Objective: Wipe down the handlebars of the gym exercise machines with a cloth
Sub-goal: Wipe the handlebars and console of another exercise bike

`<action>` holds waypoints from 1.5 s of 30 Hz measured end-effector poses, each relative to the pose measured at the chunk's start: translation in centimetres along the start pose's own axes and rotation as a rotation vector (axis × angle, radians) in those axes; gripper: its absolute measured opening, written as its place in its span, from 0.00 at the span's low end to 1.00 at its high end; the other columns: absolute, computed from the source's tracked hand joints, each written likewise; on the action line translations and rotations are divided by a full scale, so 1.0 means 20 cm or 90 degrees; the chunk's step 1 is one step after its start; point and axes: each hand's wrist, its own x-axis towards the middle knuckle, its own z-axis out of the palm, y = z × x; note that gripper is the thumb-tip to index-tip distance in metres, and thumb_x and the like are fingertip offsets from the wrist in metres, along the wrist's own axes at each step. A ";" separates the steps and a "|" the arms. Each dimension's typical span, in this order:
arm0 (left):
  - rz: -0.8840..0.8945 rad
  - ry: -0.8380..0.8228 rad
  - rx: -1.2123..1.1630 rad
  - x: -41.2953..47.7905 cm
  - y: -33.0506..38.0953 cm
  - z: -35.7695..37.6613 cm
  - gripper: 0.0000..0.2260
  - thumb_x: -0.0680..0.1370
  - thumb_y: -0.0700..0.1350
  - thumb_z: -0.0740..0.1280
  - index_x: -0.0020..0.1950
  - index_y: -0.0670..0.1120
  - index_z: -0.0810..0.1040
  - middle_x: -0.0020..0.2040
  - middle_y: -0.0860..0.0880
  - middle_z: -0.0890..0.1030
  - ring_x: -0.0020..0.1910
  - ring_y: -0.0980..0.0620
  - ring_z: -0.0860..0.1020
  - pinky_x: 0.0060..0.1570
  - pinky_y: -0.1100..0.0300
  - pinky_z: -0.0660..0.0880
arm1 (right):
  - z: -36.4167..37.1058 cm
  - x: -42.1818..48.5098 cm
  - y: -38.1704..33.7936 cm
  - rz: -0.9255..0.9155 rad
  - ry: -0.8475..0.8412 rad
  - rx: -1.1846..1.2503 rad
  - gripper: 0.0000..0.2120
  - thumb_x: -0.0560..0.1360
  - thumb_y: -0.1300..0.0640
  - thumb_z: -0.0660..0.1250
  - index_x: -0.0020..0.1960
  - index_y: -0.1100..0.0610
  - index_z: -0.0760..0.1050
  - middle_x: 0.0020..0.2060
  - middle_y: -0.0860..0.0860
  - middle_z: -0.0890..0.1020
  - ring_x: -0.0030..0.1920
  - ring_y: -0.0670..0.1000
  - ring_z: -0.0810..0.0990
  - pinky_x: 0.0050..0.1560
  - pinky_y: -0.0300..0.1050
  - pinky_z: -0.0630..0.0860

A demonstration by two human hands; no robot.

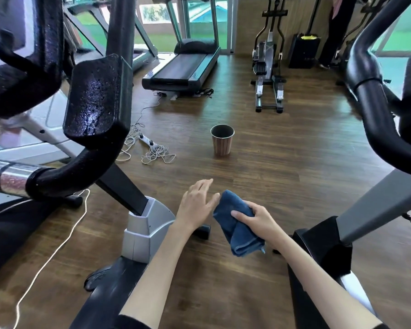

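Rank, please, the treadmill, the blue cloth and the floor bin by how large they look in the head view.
1. treadmill
2. blue cloth
3. floor bin
The cloth outranks the bin only in the picture; it is held much nearer the camera.

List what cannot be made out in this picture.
Head view: fingers of the right hand, hidden behind the blue cloth it grips.
Head view: left handlebar, far end cut off by the left edge.
Head view: right handlebar, cut off by the right edge.
Head view: bin, inside too dark.
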 end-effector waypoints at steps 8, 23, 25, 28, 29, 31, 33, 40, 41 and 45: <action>-0.008 0.184 0.003 -0.04 0.22 -0.19 0.23 0.82 0.48 0.59 0.75 0.44 0.62 0.75 0.47 0.64 0.74 0.50 0.60 0.73 0.55 0.58 | -0.08 0.03 -0.20 -0.025 0.092 0.116 0.09 0.75 0.57 0.71 0.54 0.49 0.76 0.44 0.45 0.83 0.43 0.42 0.81 0.42 0.31 0.76; 0.070 0.423 0.040 0.01 0.60 -0.77 0.22 0.80 0.42 0.58 0.75 0.40 0.62 0.73 0.44 0.65 0.73 0.48 0.62 0.71 0.61 0.57 | -0.16 0.15 -1.00 -0.266 0.147 0.203 0.10 0.75 0.61 0.70 0.47 0.45 0.79 0.45 0.50 0.85 0.49 0.53 0.83 0.52 0.51 0.79; 0.084 0.464 0.052 0.06 0.62 -0.83 0.23 0.79 0.43 0.55 0.74 0.39 0.63 0.72 0.43 0.67 0.72 0.47 0.63 0.72 0.58 0.60 | -0.15 0.20 -1.11 -0.293 0.159 0.200 0.09 0.75 0.60 0.70 0.50 0.48 0.80 0.43 0.48 0.84 0.46 0.49 0.83 0.49 0.47 0.80; 0.090 0.498 0.045 0.13 0.62 -0.90 0.23 0.79 0.43 0.54 0.74 0.38 0.62 0.72 0.42 0.66 0.72 0.47 0.63 0.72 0.57 0.60 | -0.13 0.27 -1.27 -0.340 0.169 0.211 0.11 0.75 0.61 0.69 0.56 0.52 0.79 0.42 0.43 0.84 0.40 0.40 0.81 0.40 0.35 0.79; 0.092 0.505 0.045 0.16 0.62 -0.92 0.23 0.80 0.43 0.52 0.74 0.37 0.62 0.72 0.41 0.65 0.72 0.46 0.62 0.72 0.56 0.60 | -0.13 0.29 -1.33 -0.356 0.171 0.208 0.11 0.75 0.62 0.69 0.56 0.53 0.79 0.41 0.44 0.84 0.39 0.40 0.81 0.39 0.34 0.78; 0.090 0.524 0.057 0.21 0.63 -0.96 0.26 0.78 0.46 0.47 0.74 0.37 0.61 0.73 0.41 0.65 0.72 0.46 0.62 0.72 0.54 0.62 | -0.12 0.34 -1.43 -0.378 0.181 0.195 0.10 0.75 0.62 0.69 0.56 0.56 0.80 0.41 0.47 0.84 0.41 0.44 0.82 0.41 0.37 0.79; 0.080 0.553 0.092 0.27 0.63 -0.99 0.27 0.77 0.46 0.46 0.73 0.36 0.63 0.71 0.40 0.67 0.70 0.44 0.66 0.70 0.52 0.65 | -0.12 0.40 -1.52 -0.386 0.193 0.188 0.09 0.74 0.61 0.70 0.55 0.57 0.80 0.43 0.50 0.84 0.47 0.52 0.83 0.47 0.47 0.80; -0.020 0.566 0.234 0.43 0.65 -1.03 0.26 0.73 0.41 0.50 0.68 0.36 0.70 0.65 0.40 0.75 0.65 0.43 0.74 0.63 0.49 0.73 | -0.16 0.62 -1.82 -0.472 0.246 0.118 0.03 0.73 0.58 0.70 0.46 0.52 0.79 0.38 0.49 0.83 0.43 0.51 0.81 0.48 0.51 0.79; -0.037 0.554 0.251 0.45 0.65 -1.04 0.26 0.73 0.42 0.50 0.67 0.36 0.72 0.64 0.40 0.76 0.65 0.43 0.74 0.62 0.48 0.73 | -0.17 0.65 -1.87 -0.488 0.251 0.104 0.04 0.74 0.58 0.70 0.47 0.51 0.78 0.37 0.47 0.82 0.42 0.50 0.80 0.47 0.49 0.78; -0.111 0.527 0.300 0.54 0.64 -1.07 0.25 0.71 0.43 0.57 0.66 0.37 0.74 0.64 0.39 0.76 0.65 0.43 0.75 0.61 0.45 0.72 | -0.18 0.78 -2.06 -0.570 0.264 0.071 0.10 0.75 0.58 0.68 0.54 0.48 0.78 0.38 0.43 0.80 0.45 0.49 0.80 0.48 0.45 0.78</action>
